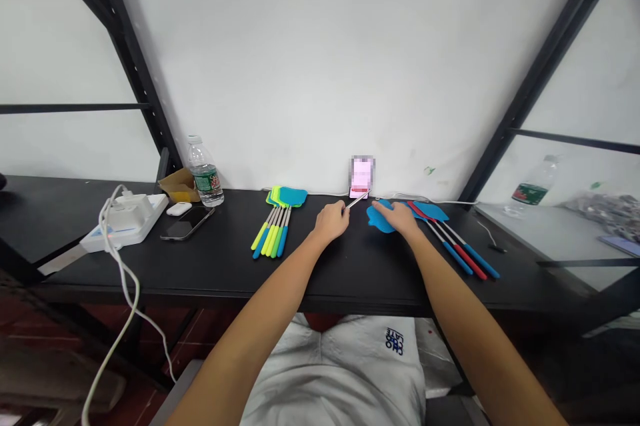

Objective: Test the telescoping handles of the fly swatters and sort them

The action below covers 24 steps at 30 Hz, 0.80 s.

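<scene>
My left hand pinches a thin metal rod near the table's middle, its far end pointing toward an upright phone with a blurred screen. My right hand lies over a blue fly swatter head and hides much of it. To the right, several fly swatters with blue and red handles lie fanned out, close to my right hand. Several more swatters in green, yellow and blue lie bunched to the left of my left hand.
A black table runs along a white wall, framed by black shelf struts. At its left stand a water bottle, a white power strip with a loose cable, a dark smartphone and a paper bag.
</scene>
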Each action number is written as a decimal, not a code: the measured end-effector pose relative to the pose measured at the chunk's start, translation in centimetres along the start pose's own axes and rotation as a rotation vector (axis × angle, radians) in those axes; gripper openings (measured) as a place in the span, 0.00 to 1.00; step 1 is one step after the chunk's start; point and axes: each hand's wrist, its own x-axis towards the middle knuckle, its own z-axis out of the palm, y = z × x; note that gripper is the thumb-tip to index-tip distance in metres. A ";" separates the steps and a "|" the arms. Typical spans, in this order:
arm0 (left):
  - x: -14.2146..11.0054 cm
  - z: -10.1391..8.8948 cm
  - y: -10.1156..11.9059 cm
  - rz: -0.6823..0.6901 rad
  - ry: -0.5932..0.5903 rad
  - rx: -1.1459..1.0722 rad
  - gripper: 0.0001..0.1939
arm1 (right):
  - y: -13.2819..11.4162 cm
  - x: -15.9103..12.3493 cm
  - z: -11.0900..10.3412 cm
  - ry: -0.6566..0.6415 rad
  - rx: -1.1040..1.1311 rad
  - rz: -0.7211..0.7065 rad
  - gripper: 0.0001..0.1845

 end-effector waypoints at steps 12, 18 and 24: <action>-0.2 0.4 -0.1 0.160 -0.151 0.021 0.14 | 1.0 0.0 -3.3 0.374 0.073 0.308 0.36; -0.4 0.0 0.2 0.199 -0.182 0.011 0.14 | 0.4 -0.2 -3.5 0.384 0.018 0.370 0.38; -0.5 0.1 0.2 0.221 -0.176 -0.005 0.14 | 0.6 -0.2 -3.5 0.385 0.007 0.347 0.39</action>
